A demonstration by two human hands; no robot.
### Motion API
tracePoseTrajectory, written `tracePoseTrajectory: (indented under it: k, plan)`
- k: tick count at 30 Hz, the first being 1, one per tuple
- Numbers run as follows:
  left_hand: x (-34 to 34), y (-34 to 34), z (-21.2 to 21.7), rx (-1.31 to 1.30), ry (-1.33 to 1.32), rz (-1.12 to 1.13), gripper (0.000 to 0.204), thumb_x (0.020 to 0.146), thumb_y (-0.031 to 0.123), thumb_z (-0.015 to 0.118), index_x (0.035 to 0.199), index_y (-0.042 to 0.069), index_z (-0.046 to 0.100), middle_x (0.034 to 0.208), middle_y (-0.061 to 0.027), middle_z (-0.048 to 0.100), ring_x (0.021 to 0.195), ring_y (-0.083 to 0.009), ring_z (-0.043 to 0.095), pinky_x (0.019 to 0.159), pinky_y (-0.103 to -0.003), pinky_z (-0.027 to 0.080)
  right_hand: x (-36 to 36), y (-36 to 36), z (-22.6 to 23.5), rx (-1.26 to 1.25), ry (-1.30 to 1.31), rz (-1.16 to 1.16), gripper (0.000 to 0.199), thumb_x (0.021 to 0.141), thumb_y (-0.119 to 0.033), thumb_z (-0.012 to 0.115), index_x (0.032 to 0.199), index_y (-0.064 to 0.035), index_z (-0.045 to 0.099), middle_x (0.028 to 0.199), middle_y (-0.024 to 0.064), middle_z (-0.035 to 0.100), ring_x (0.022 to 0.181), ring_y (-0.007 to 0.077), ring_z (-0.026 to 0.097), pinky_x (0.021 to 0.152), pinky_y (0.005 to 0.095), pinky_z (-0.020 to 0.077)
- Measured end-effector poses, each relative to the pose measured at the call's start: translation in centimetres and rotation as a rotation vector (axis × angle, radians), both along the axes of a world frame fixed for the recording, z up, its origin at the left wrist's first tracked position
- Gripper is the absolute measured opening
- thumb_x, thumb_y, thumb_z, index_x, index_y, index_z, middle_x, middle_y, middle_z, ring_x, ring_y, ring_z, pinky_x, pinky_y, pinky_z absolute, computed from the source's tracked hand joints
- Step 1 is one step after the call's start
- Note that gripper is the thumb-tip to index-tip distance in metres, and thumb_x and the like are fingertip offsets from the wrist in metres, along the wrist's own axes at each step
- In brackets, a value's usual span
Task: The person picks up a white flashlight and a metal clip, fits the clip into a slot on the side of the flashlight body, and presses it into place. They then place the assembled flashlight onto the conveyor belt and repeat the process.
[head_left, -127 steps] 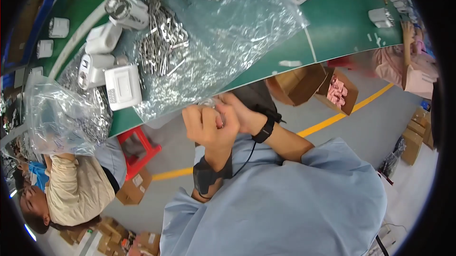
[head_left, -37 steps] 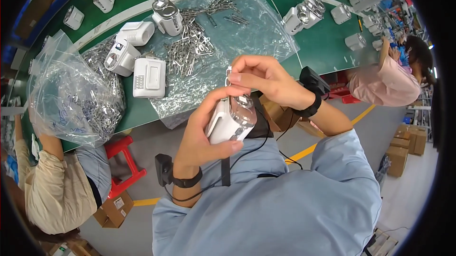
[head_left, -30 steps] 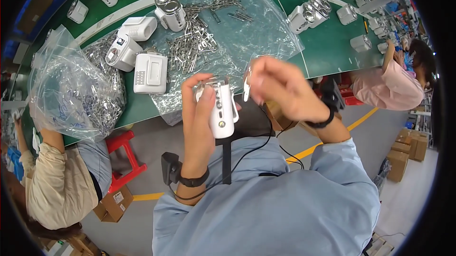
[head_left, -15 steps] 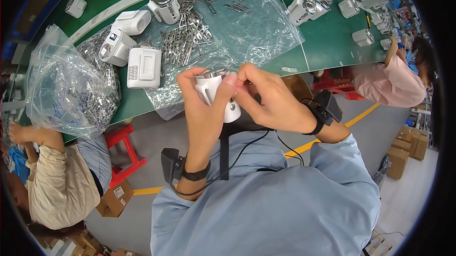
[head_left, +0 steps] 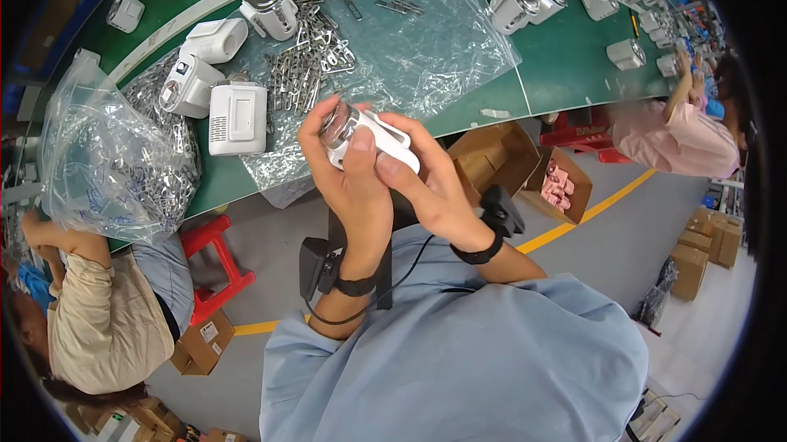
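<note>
The small white plastic device with a clear round end [head_left: 366, 135] lies slantwise, clear end up-left, clasped by the left hand [head_left: 348, 184] and right hand [head_left: 430, 188] above the green table [head_left: 566, 65].

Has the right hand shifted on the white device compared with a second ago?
Yes. The right hand, then raised clear of the white device, now clasps it beside the left hand, off the green table's edge.

White device [head_left: 373, 137]; green table [head_left: 566, 57]; red stool [head_left: 217, 266]; light-blue sleeves.
</note>
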State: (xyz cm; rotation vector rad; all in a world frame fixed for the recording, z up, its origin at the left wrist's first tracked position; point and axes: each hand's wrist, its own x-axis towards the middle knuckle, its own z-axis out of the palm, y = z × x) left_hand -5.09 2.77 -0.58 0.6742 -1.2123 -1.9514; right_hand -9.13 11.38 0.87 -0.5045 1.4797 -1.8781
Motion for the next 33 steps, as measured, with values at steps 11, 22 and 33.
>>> tracePoseTrajectory:
  k: [11,22,33]
  plan:
    - [4.5,2.0,-1.2,-0.281,-0.251,0.080,0.047,0.085,0.009,0.065,0.126,0.001,0.045,0.113,-0.0125,0.050,0.102,-0.0188,0.051,0.090,-0.033,0.044,3.7,0.6,-4.4,-0.155,-0.350,-0.151,0.044,0.096,-0.032,0.049,0.130,-0.0038,0.048,0.125,0.0109,0.058,0.111,0.0169,0.058,0.093,0.0314,0.0474]
    - [3.2,1.8,-7.2,-0.938,-0.454,0.184,0.032,0.067,0.006,0.075,0.086,0.005,0.050,0.090,-0.0119,0.041,0.076,-0.0239,0.047,0.061,-0.034,0.040,-0.1,-0.2,-14.2,0.105,-0.902,0.136,0.046,0.096,-0.048,0.037,0.102,-0.0099,0.063,0.092,0.0024,0.066,0.072,0.0118,0.062,0.052,0.0237,0.0435]
    - [1.4,1.9,-4.3,-1.052,-0.520,0.178,0.033,0.069,0.001,0.072,0.072,0.004,0.039,0.088,-0.0116,0.041,0.066,-0.0233,0.042,0.056,-0.033,0.035,-1.6,1.8,-12.4,0.097,-1.176,0.319,0.048,0.100,-0.046,0.039,0.118,-0.0066,0.058,0.105,0.0072,0.067,0.091,0.0172,0.065,0.074,0.0334,0.0536]
